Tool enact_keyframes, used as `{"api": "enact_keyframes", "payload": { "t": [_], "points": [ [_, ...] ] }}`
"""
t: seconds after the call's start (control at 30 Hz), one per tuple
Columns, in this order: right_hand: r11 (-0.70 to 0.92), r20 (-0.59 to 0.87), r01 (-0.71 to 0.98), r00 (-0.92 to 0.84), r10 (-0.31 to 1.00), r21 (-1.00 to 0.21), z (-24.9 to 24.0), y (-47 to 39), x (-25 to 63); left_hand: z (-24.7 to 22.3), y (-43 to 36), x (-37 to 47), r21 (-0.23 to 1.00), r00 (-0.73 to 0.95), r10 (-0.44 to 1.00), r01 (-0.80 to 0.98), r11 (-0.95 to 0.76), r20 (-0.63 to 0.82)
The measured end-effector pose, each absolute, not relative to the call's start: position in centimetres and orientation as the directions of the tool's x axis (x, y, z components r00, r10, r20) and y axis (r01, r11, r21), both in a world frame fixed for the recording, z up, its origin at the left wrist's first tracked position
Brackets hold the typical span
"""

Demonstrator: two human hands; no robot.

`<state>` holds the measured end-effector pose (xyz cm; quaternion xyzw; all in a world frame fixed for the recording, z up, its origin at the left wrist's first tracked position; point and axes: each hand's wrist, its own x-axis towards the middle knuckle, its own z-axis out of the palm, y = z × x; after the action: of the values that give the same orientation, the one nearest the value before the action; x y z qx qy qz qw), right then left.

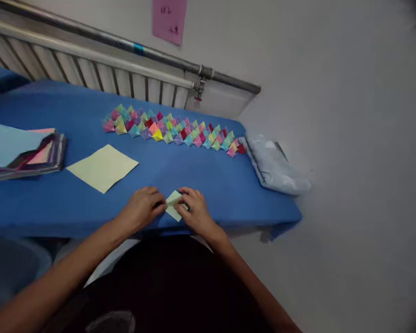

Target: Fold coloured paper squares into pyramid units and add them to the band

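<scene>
A pale wall (350,162) is bounding the work area on the far side and on the right. In front of it, a bench (208,180) under a blue cover is carrying the materials. At the far left, a ribbed radiator (97,75) is standing beyond the edge of the bench, and a metal pipe (169,58) is running above it, extending past its right end.

Along the far part of the bench, a block of folded paper units (173,132) is lying in close rows, showing pink, red, yellow, green, blue and purple. At the left, a stack of coloured sheets (10,144) is sitting partly out of view, with light blue uppermost. At the right end, a folded grey-blue bundle (277,166) is resting just beside the last units.

Between the stack and my hands, a loose pale-yellow sheet (104,167) is lying flat, one corner pointing toward me. A pink note (168,18) is hanging on the wall above the pipe.

At the near edge, my left hand (143,208) is pinching the left corner of a small pale-yellow paper (175,214). My right hand (197,210) is pinching the same paper right of centre, thumb and fingertips drawing together and covering its right corner. The paper is lying on the bench, directly between both hands, with creases showing.
</scene>
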<state>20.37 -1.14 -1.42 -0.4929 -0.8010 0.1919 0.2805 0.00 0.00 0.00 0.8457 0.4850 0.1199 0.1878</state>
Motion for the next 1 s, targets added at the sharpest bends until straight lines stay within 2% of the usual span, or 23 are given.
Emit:
{"api": "enact_keyframes", "payload": {
  "t": [0.33, 0.7, 0.87, 1.0],
  "points": [
    [0.336, 0.232, 0.688, -0.243, 0.942, -0.644, -1.1, -0.8, 19.7, 0.5, -0.5, 0.7, 0.373, 0.373, 0.928, 0.862, -0.343, -0.009],
    [0.286, 0.208, 0.694, -0.197, 0.958, -0.661, -0.8, -0.8, 19.1, 1.1, -1.4, 2.0, 0.233, 0.293, 0.956, 0.930, -0.286, 0.005],
    [0.310, 0.222, 0.679, -0.216, 0.951, -0.666, -0.7, -0.6, 19.3, 0.3, -1.6, 1.6, 0.225, 0.280, 0.958, 0.931, -0.286, 0.059],
    [0.332, 0.223, 0.673, -0.246, 0.943, -0.661, -0.7, -0.2, 19.5, -0.8, -1.7, 1.1, 0.175, 0.349, 0.913, 0.905, -0.387, 0.210]
  ]
}}
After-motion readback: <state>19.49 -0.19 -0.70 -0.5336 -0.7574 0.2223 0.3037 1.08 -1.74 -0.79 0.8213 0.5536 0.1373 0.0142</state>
